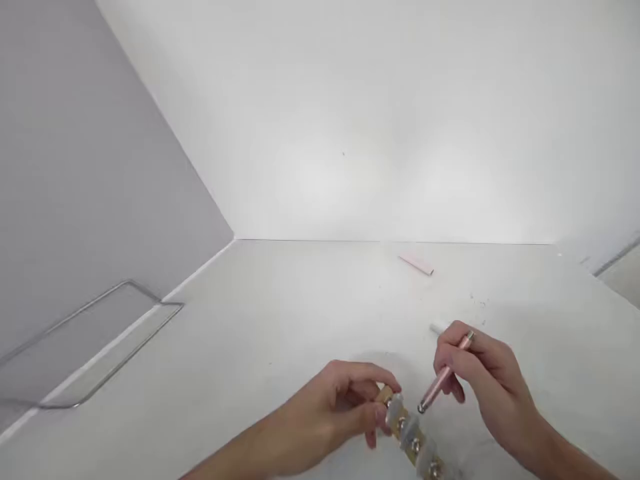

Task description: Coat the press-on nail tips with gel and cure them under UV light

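Note:
My left hand reaches in from the lower left. Thumb and fingers are closed on the upper end of a narrow wooden strip, which slants down to the bottom edge. Along the strip sit several shiny metal pieces and greyish translucent pieces; their exact kind is hard to tell. In my right hand is a pink pen-like tool, gripped like a pencil. Its metal tip points down at the strip, close beside a grey piece; I cannot tell whether they touch.
A pale pink tapered piece lies toward the back of the white table. Partly behind my right hand is a white stick-like thing. Small dark specks dot the right side. A bent metal wire frame stands at left by the grey wall.

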{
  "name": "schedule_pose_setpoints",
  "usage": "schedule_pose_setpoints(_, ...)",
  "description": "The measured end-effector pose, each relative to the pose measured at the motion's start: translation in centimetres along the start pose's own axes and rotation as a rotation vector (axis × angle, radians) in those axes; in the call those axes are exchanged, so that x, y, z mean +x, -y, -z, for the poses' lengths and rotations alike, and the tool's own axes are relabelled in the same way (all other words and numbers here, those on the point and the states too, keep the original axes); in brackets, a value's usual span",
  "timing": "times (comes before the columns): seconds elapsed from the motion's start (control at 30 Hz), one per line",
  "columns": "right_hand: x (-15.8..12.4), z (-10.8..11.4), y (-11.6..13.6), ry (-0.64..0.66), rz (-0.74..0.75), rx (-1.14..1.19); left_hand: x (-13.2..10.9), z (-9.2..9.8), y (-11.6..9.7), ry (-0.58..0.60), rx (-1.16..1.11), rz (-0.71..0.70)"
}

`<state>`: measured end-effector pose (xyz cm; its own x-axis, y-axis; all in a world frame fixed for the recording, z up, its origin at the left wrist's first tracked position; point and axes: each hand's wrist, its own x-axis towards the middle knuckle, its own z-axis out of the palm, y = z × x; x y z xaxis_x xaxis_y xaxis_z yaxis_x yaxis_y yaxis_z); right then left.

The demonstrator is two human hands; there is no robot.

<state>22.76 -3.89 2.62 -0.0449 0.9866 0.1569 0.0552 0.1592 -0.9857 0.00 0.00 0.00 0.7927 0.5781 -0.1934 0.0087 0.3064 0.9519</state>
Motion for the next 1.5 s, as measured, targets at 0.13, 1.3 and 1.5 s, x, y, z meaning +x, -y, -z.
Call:
schedule_pose_setpoints(0.13, -0.01, 0.01, -0.01, 0.027, 0.008, -0.011, -0.32, -0.20, -0.25, -0.010, 0.019, -0.002)
schedule_pose_setpoints(1.3, -0.56, 0.17, -0.28, 0.149, -0.026, -0.107, -0.11, -0.05, -0.23, -0.017, 0.033, 0.032)
schedule_pose_setpoints(1.5, -0.45, 0.06, 0.28, 0.189, -0.016, -0.124, -0.11, -0.10, -0.45, -0.011, 0.046, 0.028)
